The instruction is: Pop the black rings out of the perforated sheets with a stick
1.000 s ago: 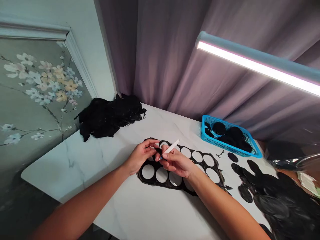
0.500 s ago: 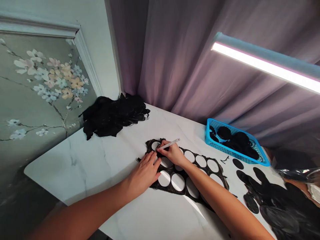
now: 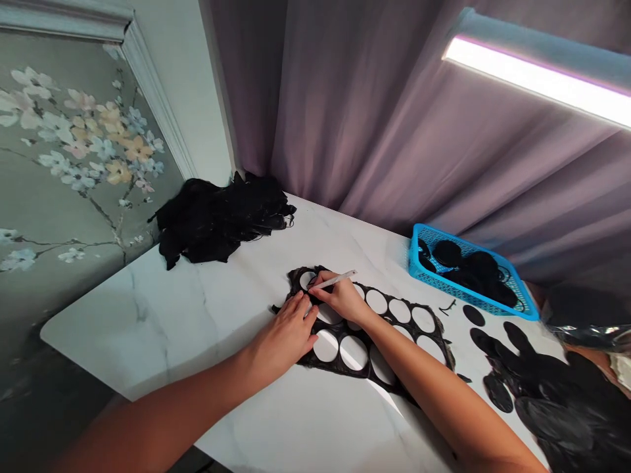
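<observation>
A black sheet (image 3: 345,364) full of round cut-outs lies on the white marbled table (image 3: 197,328), whose surface shows white through the holes. My left hand (image 3: 290,328) rests flat on the sheet's left end, fingers spread. Just right of it, my right hand (image 3: 340,295) is closed round a thin pale pen-like tool (image 3: 340,277). Its lower end is at the sheet near the upper left hole, with the exact tip hard to make out. My right forearm crosses over part of the sheet.
A black heap (image 3: 221,220) lies at the table's back left. At the right are a blue basket (image 3: 458,293) of black pieces, loose black discs (image 3: 474,315) and a dark pile (image 3: 566,407). A bright lamp (image 3: 542,79) hangs above.
The view has shifted slightly, moving the lamp up and the basket a little right in the picture. The pen-like tool sits at a slightly flatter slant; my left hand stays on the sheet.
</observation>
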A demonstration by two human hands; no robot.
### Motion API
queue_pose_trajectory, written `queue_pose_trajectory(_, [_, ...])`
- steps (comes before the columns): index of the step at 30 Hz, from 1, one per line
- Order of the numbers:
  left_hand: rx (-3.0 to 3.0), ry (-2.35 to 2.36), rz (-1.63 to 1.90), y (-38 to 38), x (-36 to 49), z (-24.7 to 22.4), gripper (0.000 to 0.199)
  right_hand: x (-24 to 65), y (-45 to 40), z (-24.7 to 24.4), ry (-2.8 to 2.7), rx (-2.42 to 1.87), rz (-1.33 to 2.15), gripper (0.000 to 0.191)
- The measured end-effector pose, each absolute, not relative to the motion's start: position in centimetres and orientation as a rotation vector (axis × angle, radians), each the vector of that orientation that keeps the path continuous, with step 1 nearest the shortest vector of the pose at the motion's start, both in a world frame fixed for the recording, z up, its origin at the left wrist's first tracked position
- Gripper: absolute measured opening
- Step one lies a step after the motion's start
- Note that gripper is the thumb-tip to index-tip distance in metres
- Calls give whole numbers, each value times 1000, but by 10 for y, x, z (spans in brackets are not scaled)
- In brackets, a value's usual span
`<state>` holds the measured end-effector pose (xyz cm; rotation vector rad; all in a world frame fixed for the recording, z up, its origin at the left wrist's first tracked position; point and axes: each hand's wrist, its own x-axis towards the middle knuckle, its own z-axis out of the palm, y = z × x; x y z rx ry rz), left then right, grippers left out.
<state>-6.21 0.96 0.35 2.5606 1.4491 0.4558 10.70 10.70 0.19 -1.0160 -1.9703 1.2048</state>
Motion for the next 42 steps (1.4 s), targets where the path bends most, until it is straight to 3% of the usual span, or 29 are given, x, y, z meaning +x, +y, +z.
queue_pose_trajectory(17, [2680,1449,276,15,-62,16,36,110,106,-4,-1995,-973,1110,16])
queue_pose_trajectory(42, [2716,1456,364,14,-63,13,34,108,107,-2,-1953,-1093,1144,12])
